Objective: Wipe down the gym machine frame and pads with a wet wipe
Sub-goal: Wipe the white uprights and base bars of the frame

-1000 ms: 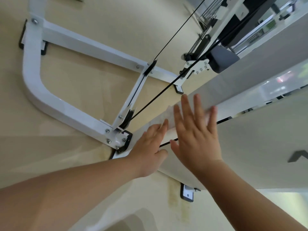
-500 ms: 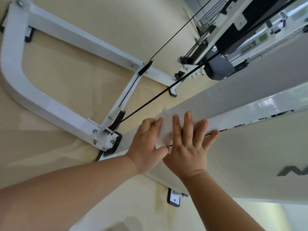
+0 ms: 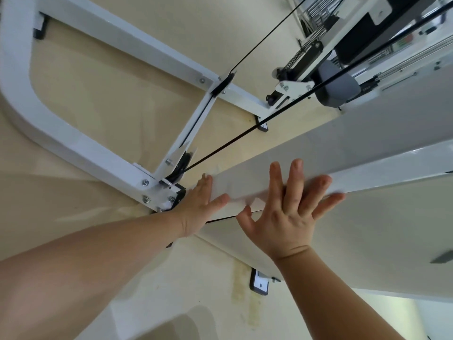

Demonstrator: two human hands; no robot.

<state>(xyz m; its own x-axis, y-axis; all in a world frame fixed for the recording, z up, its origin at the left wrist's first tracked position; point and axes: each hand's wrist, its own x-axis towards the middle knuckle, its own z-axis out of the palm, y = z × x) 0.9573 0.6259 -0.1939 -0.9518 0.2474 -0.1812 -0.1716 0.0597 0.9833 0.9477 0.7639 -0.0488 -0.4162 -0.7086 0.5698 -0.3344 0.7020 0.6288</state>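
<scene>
- Wet wipe [image 3: 241, 192] is pressed on frame beam [image 3: 382, 168] under right hand [image 3: 285, 217], fingers straight and spread.
- Left hand [image 3: 199, 204] is laid flat at 9 o'clock, nothing gripped.
- Risk: the unpinched wipe could be bunched up or dropped.

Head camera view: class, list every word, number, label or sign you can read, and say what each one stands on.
No text here can be read.
Grey mark on the white panel: probably part of a logo, cut off by the picture's edge, unreadable.
Coloured label on the machine's top right part: too blurred to read.
</scene>
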